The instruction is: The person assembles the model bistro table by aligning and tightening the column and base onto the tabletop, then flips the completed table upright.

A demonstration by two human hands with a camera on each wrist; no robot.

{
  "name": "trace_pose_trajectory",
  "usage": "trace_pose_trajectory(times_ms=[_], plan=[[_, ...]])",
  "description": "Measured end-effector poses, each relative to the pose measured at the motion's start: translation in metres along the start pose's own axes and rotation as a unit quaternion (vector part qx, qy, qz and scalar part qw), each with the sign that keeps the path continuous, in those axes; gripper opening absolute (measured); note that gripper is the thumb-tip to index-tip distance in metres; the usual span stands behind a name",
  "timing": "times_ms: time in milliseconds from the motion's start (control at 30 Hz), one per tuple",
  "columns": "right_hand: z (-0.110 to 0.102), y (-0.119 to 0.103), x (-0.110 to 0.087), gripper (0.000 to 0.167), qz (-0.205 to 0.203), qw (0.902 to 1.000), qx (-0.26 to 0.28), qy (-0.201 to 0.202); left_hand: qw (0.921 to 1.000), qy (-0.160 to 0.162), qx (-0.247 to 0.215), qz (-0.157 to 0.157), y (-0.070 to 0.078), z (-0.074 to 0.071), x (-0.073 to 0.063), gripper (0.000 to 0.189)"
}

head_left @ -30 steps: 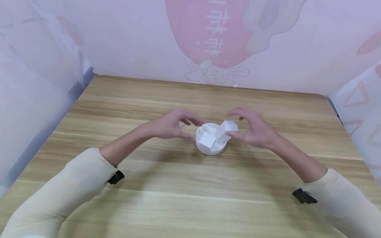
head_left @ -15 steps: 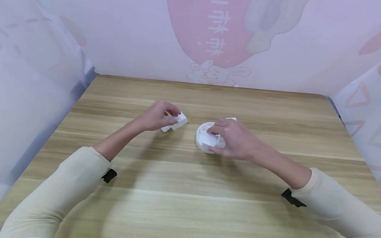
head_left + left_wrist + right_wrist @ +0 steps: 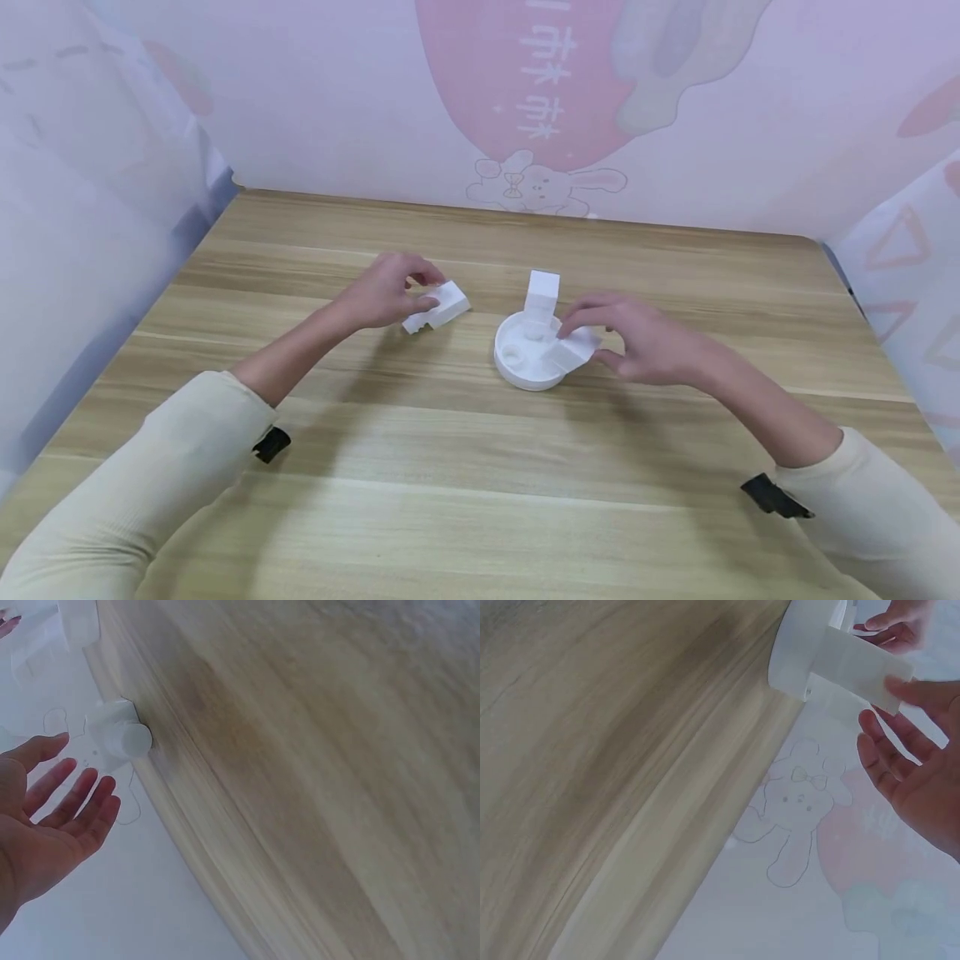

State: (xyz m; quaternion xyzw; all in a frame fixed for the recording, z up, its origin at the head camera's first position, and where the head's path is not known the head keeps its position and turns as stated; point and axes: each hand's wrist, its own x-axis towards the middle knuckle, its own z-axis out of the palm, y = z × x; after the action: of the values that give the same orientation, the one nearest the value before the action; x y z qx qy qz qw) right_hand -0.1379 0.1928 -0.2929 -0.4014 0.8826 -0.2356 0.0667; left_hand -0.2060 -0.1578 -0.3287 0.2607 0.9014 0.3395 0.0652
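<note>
Fingers (image 3: 588, 315) touch a white block (image 3: 573, 350) — wood-grain table (image 3: 480, 467), rabbit-printed wall (image 3: 337, 108).

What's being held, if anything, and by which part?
Right hand appears to pinch a white plastic-looking rectangular block by its outer end. Left hand holds nothing.

Over the last second, moved the left hand (image 3: 386, 292) from beside the dish (image 3: 531, 386) to a white block (image 3: 450, 302) farther left; brought the dish's ring (image 3: 513, 357) around to front left; lately drew the right hand (image 3: 641, 342) back rightward.
</note>
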Motion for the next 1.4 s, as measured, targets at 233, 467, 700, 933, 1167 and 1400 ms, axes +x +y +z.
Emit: trace_pose_trajectory(times_ms=[233,467,700,933,1167,1400], plan=[[0.008,0.001,-0.003,0.046,0.055,0.9976,0.012,0.039,0.9986,-0.017,0.031,-0.040,-0.002,0.006,0.004,0.049],[0.027,0.002,-0.003,0.033,0.107,0.9865,0.044,0.116,0.9976,-0.024,0.037,-0.054,-0.003,0.013,0.007,0.057],[0.032,0.006,-0.002,0.035,0.103,0.9818,0.071,0.143,0.9981,-0.016,0.045,-0.039,-0.003,0.012,0.009,0.052],[0.033,0.008,-0.001,0.032,0.099,0.9810,0.081,0.146,0.9993,-0.003,0.019,-0.031,0.002,0.009,0.007,0.058],[0.033,0.010,-0.001,0.032,0.097,0.9811,0.082,0.147,0.9954,0.004,-0.095,-0.004,0.015,0.008,0.002,0.055],[0.032,0.011,0.000,0.032,0.101,0.9818,0.075,0.142,0.9646,0.004,-0.261,0.035,0.045,0.017,-0.003,0.055]])
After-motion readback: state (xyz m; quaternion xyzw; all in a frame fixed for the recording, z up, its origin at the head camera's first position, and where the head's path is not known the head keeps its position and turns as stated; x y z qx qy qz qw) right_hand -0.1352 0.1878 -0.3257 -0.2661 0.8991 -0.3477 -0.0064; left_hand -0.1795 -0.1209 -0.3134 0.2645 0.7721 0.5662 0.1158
